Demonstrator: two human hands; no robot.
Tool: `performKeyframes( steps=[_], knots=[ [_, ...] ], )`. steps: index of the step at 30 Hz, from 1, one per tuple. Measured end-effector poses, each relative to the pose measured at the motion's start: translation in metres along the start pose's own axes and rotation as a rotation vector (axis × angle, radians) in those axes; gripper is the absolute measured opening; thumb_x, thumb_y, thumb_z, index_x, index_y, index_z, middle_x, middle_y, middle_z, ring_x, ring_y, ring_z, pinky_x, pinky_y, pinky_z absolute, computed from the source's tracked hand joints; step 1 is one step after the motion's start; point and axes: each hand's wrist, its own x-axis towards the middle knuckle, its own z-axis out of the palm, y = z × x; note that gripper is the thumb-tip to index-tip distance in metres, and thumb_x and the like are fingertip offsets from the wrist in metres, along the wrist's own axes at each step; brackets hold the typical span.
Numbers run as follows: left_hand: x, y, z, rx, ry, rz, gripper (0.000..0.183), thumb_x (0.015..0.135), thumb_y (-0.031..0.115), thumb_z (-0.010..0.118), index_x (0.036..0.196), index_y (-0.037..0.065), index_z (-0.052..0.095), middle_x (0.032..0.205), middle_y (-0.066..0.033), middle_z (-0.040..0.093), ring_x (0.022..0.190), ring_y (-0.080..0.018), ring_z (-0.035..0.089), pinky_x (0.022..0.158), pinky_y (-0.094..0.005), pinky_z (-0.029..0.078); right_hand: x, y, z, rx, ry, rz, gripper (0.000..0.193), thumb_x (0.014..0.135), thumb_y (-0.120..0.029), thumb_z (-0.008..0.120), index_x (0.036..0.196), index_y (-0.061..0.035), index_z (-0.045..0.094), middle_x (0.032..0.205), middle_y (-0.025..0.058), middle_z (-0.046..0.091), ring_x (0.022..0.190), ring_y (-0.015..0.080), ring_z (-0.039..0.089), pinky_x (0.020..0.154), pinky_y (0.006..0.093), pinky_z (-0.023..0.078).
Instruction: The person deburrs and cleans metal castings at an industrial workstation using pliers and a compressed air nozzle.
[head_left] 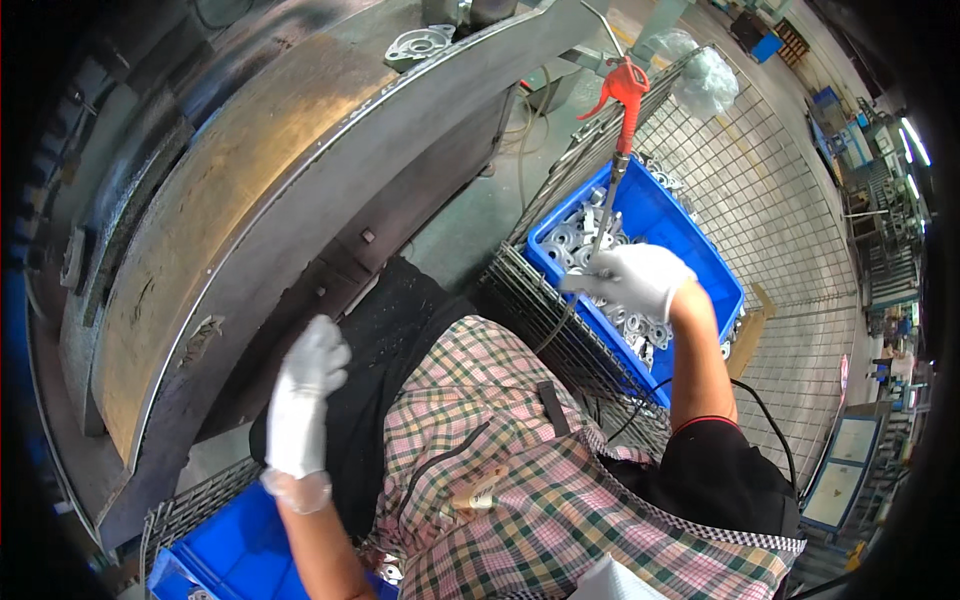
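My left hand [312,375], in a white glove, is raised over my dark-covered lap, beside the machine table. Its fingers are loosely bent and apart, and no object shows in them. White-gloved too, my right hand [640,280] reaches over a blue bin [712,268] at the right. Its fingers point left and come together; whether a small grey metal piece sits at their tips is hard to make out. Below it lie many silver metal castings [632,325] with round holes. A red air blow gun [626,88] hangs above the bin, its hose running down past my fingers.
The blue bin stands in a wire mesh cage [790,240] holding a plastic bag [704,84]. At left, the curved metal-edged table [240,150] bears a flanged casting [420,44]. Another blue bin [235,545] is at lower left. A black cable [765,405] loops near my right arm.
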Motion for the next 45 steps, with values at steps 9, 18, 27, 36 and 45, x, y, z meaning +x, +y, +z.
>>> performKeyframes(
  steps=[9,18,27,36,45],
  knots=[
    [-0.050,0.126,-0.112,0.779,0.027,0.259,0.044,0.093,0.019,0.058,0.133,0.001,0.053,0.130,-0.0158,0.059,0.122,-0.0256,0.053,0.105,-0.0347,0.039,0.037,-0.058,-0.026,-0.012,0.497,-0.533,0.020,0.086,-0.024,0.061,0.097,-0.0088,0.069,0.085,0.0184,0.066,0.081,0.0369,0.064,0.074,0.0446,0.051],
    [-0.213,0.132,-0.199,0.934,0.272,0.055,0.046,0.088,0.013,0.061,0.132,0.000,0.054,0.129,-0.0176,0.059,0.120,-0.0271,0.056,0.101,-0.0361,0.044,0.065,-0.272,-0.076,0.177,0.481,-1.169,0.018,0.086,-0.019,0.062,0.099,-0.0077,0.067,0.096,0.0137,0.069,0.089,0.0332,0.065,0.080,0.0405,0.052],
    [-0.321,-0.008,-0.266,0.297,0.921,-0.162,0.042,0.096,0.022,0.055,0.130,-0.002,0.056,0.129,-0.0117,0.059,0.123,-0.0220,0.051,0.107,-0.0328,0.036,0.134,-0.524,-0.098,0.049,0.592,-1.264,0.032,0.089,-0.027,0.055,0.113,-0.0100,0.065,0.114,0.0166,0.066,0.108,0.0352,0.060,0.095,0.0419,0.047],
    [-0.327,-0.114,-0.290,0.756,0.481,-0.737,0.052,0.088,0.039,0.058,0.129,0.006,0.059,0.115,-0.0223,0.065,0.108,-0.0364,0.062,0.094,-0.0412,0.048,0.214,-0.655,-0.110,-0.007,0.646,-1.114,0.036,0.085,-0.033,0.060,0.109,-0.0063,0.063,0.114,0.0209,0.065,0.107,0.0364,0.061,0.090,0.0400,0.046],
    [-0.286,-0.230,-0.342,0.632,0.710,-0.524,0.058,0.082,0.041,0.065,0.129,0.008,0.059,0.117,-0.0195,0.066,0.110,-0.0329,0.063,0.095,-0.0380,0.049,0.215,-0.628,-0.123,0.060,0.639,-1.335,0.024,0.086,-0.018,0.060,0.104,-0.0016,0.061,0.100,0.0180,0.065,0.096,0.0317,0.062,0.085,0.0351,0.045]
  ],
)
